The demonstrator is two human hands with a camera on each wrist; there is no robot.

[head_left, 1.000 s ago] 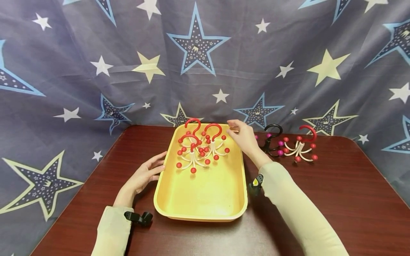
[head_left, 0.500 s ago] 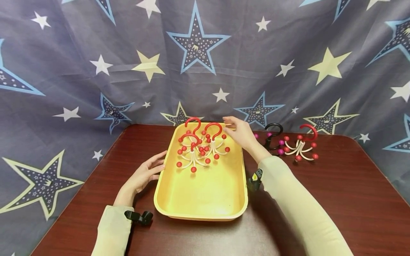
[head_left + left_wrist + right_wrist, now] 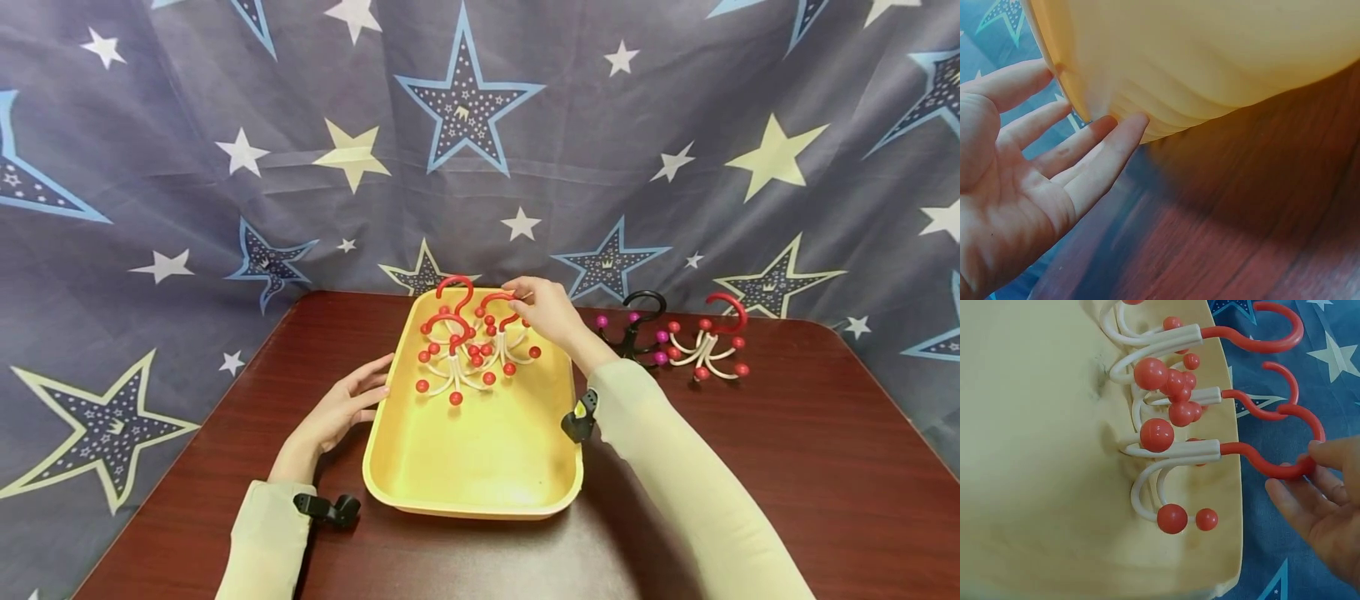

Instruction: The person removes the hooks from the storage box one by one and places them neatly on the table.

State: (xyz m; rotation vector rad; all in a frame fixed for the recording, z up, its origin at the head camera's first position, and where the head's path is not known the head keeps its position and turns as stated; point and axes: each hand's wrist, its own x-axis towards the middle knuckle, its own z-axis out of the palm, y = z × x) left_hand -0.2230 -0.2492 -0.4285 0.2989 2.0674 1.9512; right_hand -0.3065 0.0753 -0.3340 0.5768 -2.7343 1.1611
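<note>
In the head view a yellow tray (image 3: 480, 450) holds three hook hangers with red hooks and white curved arms tipped with red balls. My right hand (image 3: 551, 312) is over the tray's far right part, its thumb and fingers pinching the red hook of the right hanger (image 3: 501, 337). The right wrist view shows this hook (image 3: 1266, 464) between thumb and fingers. The front hanger (image 3: 453, 371) and the back hanger (image 3: 454, 292) stand beside it. With extended fingers my left hand (image 3: 341, 408) touches the tray's left side; the left wrist view shows fingertips against its outer wall (image 3: 1179, 94).
Right of the tray, on the dark red-brown table (image 3: 795, 442), stand a black hanger (image 3: 632, 333) with magenta balls and another red-and-white hanger (image 3: 705, 346). A star-patterned curtain (image 3: 300, 100) hangs behind the table. Wrist cameras are strapped on both sleeves.
My right hand has moved left from the tray's far right rim to the right hanger's hook and taken hold of it. The left hand and the tray have stayed put.
</note>
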